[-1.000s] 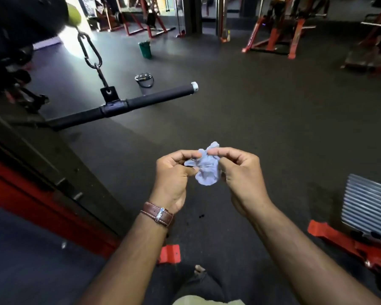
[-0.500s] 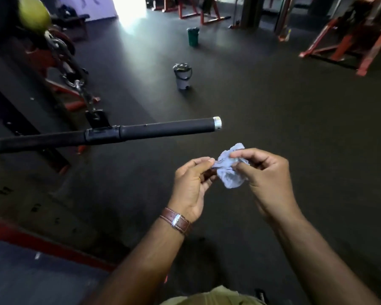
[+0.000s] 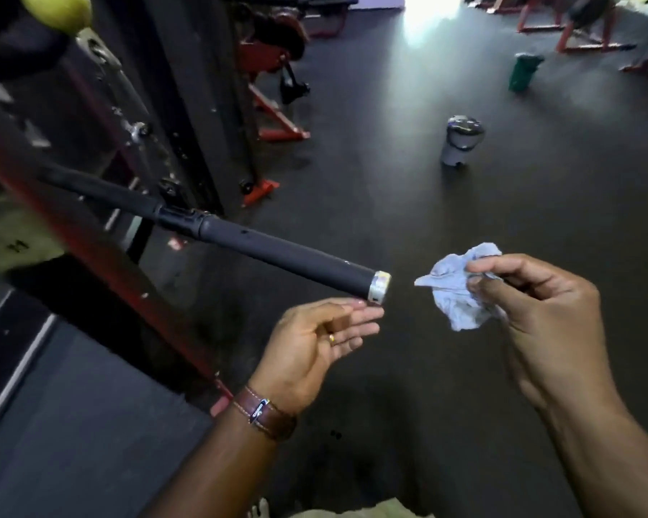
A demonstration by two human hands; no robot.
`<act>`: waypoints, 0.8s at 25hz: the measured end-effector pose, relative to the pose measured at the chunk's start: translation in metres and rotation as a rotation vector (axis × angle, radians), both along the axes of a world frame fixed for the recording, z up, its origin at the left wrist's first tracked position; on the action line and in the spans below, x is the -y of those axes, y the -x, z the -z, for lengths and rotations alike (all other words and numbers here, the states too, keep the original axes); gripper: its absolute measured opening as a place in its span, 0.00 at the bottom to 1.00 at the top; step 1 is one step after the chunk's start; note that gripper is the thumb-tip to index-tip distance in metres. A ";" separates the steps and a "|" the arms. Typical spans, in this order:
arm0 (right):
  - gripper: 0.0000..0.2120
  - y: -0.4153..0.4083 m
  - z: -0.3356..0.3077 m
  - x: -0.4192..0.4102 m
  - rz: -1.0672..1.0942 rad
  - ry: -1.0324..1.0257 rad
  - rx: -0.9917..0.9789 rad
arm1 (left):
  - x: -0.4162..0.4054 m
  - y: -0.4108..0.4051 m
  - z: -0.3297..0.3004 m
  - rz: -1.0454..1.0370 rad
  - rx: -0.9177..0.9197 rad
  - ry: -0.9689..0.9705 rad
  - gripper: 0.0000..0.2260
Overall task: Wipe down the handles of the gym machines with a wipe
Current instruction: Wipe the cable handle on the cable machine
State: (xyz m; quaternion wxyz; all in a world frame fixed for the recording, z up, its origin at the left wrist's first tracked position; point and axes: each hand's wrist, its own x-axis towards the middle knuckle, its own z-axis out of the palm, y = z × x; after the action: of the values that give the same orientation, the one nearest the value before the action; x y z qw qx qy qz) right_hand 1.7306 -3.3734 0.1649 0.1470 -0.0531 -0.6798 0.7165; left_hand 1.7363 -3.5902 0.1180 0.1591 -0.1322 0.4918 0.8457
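Observation:
A black cable-machine bar handle [image 3: 277, 254] with a silver end cap hangs from a chain and slants down to the right across the middle. My right hand [image 3: 535, 312] pinches a crumpled pale blue wipe [image 3: 455, 289] just right of the bar's capped end, not touching it. My left hand [image 3: 315, 342] is open, palm up, its fingertips right under the end cap; a brown watch strap is on that wrist. Whether the fingers touch the cap is unclear.
The cable machine's dark and red frame [image 3: 102, 233] fills the left side. A small grey bin [image 3: 461, 140] and a green container [image 3: 524, 71] stand on the dark rubber floor ahead. Red machine frames [image 3: 577, 28] line the far right.
My left hand has let go of the wipe and moved left under the bar's end, now open. The right hand keeps the wipe alone. The view has swung left and the bar looks closer.

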 end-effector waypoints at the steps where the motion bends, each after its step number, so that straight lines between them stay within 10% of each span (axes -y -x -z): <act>1: 0.12 0.011 -0.003 -0.009 -0.050 -0.003 0.005 | -0.002 -0.006 -0.003 -0.073 0.020 0.029 0.06; 9: 0.15 0.087 -0.008 0.003 -0.438 0.071 -0.013 | -0.011 -0.019 -0.002 -0.710 -0.307 0.654 0.18; 20: 0.14 0.174 -0.008 0.072 -0.761 -0.060 -0.193 | -0.040 0.007 0.015 -0.902 -0.206 0.548 0.22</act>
State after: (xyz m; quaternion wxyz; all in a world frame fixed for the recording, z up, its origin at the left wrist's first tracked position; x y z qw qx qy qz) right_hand 1.5565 -3.4452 0.1726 -0.0643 0.2748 -0.6548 0.7012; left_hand 1.7292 -3.5503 0.1030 -0.3094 -0.2834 0.6019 0.6795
